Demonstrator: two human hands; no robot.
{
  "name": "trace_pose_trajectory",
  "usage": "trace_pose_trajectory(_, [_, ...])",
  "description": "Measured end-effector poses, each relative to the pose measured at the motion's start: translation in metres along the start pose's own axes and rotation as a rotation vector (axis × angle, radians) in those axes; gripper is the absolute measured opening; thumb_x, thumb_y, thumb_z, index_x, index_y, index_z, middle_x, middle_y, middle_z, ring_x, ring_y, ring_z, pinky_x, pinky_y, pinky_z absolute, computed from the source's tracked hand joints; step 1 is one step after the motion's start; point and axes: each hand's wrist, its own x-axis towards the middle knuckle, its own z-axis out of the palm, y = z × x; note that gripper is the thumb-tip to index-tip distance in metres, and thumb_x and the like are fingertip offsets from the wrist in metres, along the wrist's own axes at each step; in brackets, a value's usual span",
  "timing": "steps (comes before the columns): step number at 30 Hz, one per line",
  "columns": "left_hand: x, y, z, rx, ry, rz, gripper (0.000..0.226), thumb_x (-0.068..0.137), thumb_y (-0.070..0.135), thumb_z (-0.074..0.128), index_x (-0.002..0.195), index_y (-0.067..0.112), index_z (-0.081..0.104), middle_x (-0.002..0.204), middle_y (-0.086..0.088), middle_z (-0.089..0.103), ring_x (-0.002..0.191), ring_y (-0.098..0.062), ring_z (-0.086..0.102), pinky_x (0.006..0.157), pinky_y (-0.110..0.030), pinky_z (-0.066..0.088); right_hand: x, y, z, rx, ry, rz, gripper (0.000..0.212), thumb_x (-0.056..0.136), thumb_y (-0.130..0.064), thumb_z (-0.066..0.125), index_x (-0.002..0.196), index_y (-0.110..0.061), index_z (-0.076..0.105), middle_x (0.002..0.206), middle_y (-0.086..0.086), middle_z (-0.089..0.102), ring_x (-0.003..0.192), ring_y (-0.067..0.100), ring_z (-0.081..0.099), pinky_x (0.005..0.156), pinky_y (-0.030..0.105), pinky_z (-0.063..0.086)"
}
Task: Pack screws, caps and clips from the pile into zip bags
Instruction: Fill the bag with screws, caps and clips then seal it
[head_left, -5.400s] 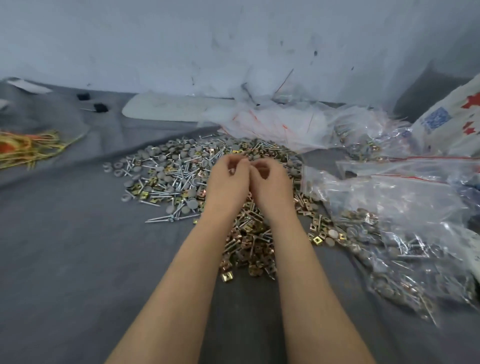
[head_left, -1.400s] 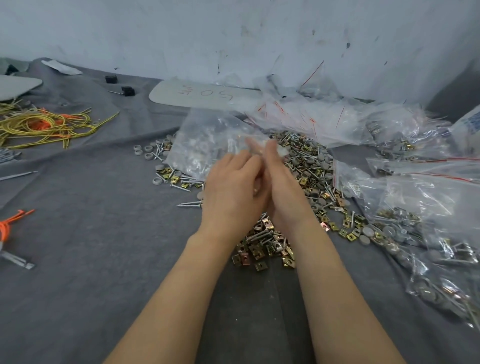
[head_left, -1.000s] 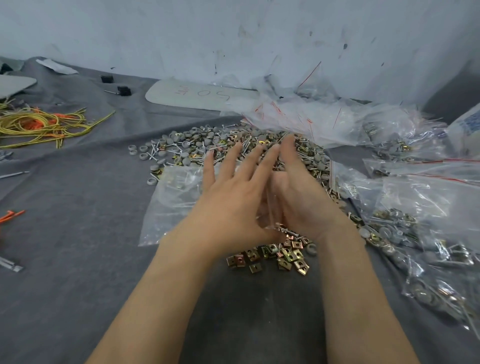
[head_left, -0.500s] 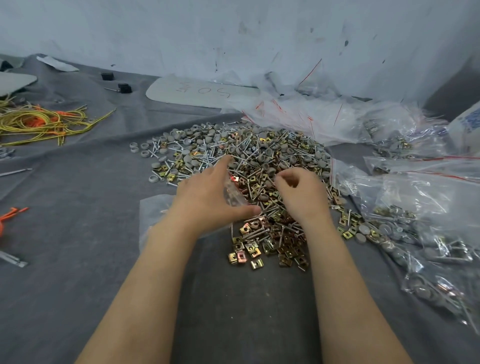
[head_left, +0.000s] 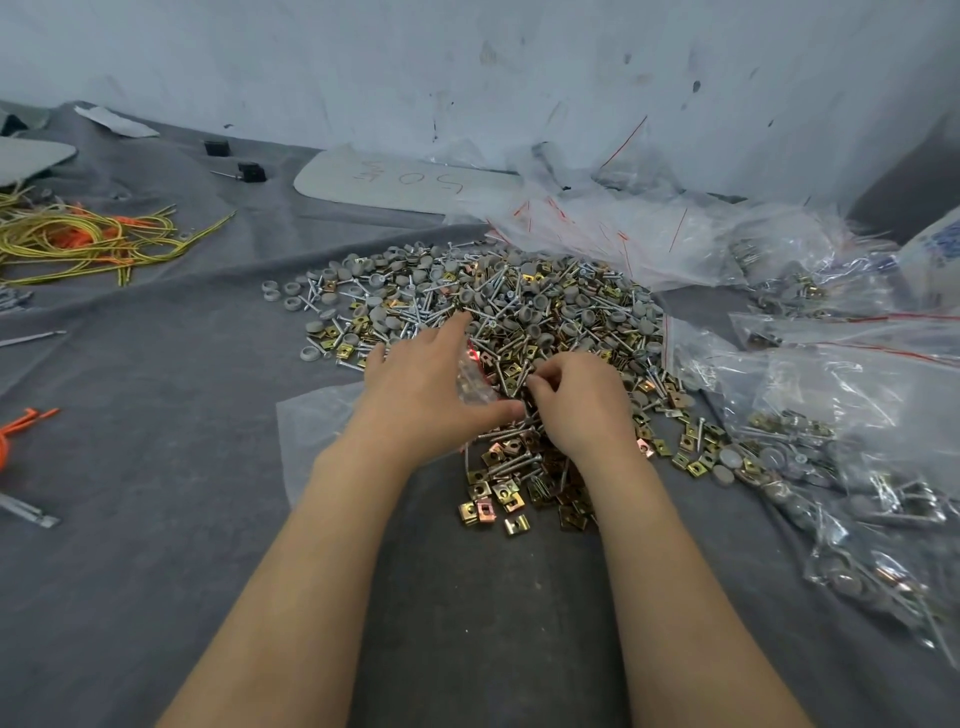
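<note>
Fingers (head_left: 545, 376) of the right hand (head_left: 584, 408): curled down into the near side of the pile (head_left: 550, 312), nipping at loose pieces; pinching something or nothing, impossible to tell. Left hand (head_left: 426, 395): gripping between thumb and fingers the mouth of a clear, seemingly empty zip bag (head_left: 311, 431), held against the pile's near-left edge, with the rest trailing away from the pile over the desk (head_left: 156, 545).

Judged as the filling step, barely begun. To do it well:

- Keep the mouth spread wide and low against the pile.
- Take small pinches of screws (head_left: 431, 306), heads together, to avoid spearing the film.
- Gather brass clips (head_left: 488, 506) from the pile's near edge and grey caps (head_left: 374, 314) from its far-left side.
- Release only once well inside the mouth.
- Stay off the filled bags (head_left: 831, 467) just right of the pile.
</note>
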Motion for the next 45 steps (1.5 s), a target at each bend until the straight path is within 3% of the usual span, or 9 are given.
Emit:
trace_pose_trajectory(4, [-0.001,0.000,0.004,0.017,-0.059,0.001,0.114,0.062,0.079,0.062,0.152,0.027,0.014,0.157,0.005,0.024,0.140,-0.024,0.030,0.116,-0.053,0.016,0.004,0.006,-0.002,0.305,0.134,0.068,0.014,0.096,-0.023,0.054,0.093,-0.016,0.066,0.081,-0.007,0.062,0.073,0.011,0.055,0.067,0.026,0.038])
trace_pose_trajectory(7, [0.000,0.001,0.004,0.021,-0.048,0.004,0.114,0.062,0.079,0.062,0.152,0.027,0.013,0.154,0.004,0.031,0.139,-0.025,0.031,0.117,-0.052,0.016,0.005,0.005,-0.007,0.653,0.225,0.135,0.002,0.092,-0.018,0.060,0.091,-0.020,0.059,0.083,-0.005,0.063,0.076,0.011,0.062,0.073,0.030,0.047])
trace_pose_trajectory(12, [0.000,0.006,0.002,-0.012,0.039,0.044,0.102,0.070,0.071,0.064,0.149,0.025,0.019,0.145,0.001,0.045,0.133,-0.023,0.040,0.115,-0.052,0.020,-0.002,-0.010,-0.007,0.858,-0.146,-0.034,0.010,0.091,-0.015,0.062,0.087,-0.023,0.063,0.079,-0.009,0.071,0.069,0.001,0.064,0.061,0.016,0.050])
trace_pose_trajectory(18, [-0.002,0.009,-0.001,-0.077,0.040,0.037,0.102,0.070,0.069,0.066,0.150,0.025,0.021,0.144,0.001,0.047,0.130,-0.022,0.045,0.113,-0.053,0.027,0.005,0.016,-0.017,0.335,0.270,0.089,0.020,0.096,-0.019,0.052,0.111,-0.018,0.066,0.106,-0.002,0.068,0.079,0.010,0.063,0.074,0.022,0.050])
trace_pose_trajectory(23, [-0.006,0.010,-0.001,-0.029,-0.094,0.011,0.115,0.065,0.071,0.069,0.153,0.028,0.008,0.157,0.004,0.024,0.142,-0.021,0.027,0.118,-0.053,0.016,0.011,0.029,-0.009,-0.006,-0.014,0.227,0.030,0.092,-0.031,0.060,0.121,-0.025,0.063,0.124,0.003,0.061,0.110,0.029,0.058,0.096,0.047,0.046])
trace_pose_trajectory(30, [-0.010,0.007,0.000,0.009,-0.234,0.002,0.128,0.062,0.068,0.073,0.151,0.033,-0.013,0.161,0.002,0.004,0.147,-0.025,0.009,0.117,-0.048,0.000,0.009,0.028,-0.010,0.056,0.046,0.248,0.009,0.092,-0.027,0.061,0.101,-0.025,0.061,0.107,0.000,0.066,0.103,0.025,0.059,0.093,0.047,0.047])
trace_pose_trajectory(39, [-0.008,0.012,-0.007,-0.142,-0.054,0.049,0.102,0.072,0.057,0.072,0.151,0.026,0.016,0.148,0.001,0.042,0.130,-0.022,0.045,0.110,-0.049,0.036,0.010,0.035,-0.029,0.013,-0.101,0.264,0.024,0.092,-0.016,0.059,0.115,-0.015,0.064,0.114,0.006,0.065,0.099,0.023,0.059,0.079,0.029,0.043])
trace_pose_trajectory(42, [-0.007,0.014,-0.009,-0.168,-0.050,0.050,0.105,0.072,0.058,0.072,0.152,0.025,0.013,0.148,-0.001,0.042,0.130,-0.023,0.045,0.109,-0.049,0.037,0.010,0.033,-0.028,0.062,-0.089,0.287,0.017,0.091,-0.020,0.063,0.107,-0.015,0.065,0.088,-0.001,0.066,0.090,0.021,0.062,0.081,0.034,0.050])
trace_pose_trajectory(45, [-0.008,0.016,-0.010,-0.169,-0.056,0.046,0.108,0.071,0.059,0.072,0.153,0.026,0.010,0.149,-0.001,0.040,0.131,-0.023,0.044,0.110,-0.048,0.036,0.009,0.034,-0.026,0.150,-0.054,0.313,0.012,0.092,-0.021,0.063,0.103,-0.017,0.064,0.093,0.003,0.068,0.088,0.026,0.066,0.082,0.044,0.055])
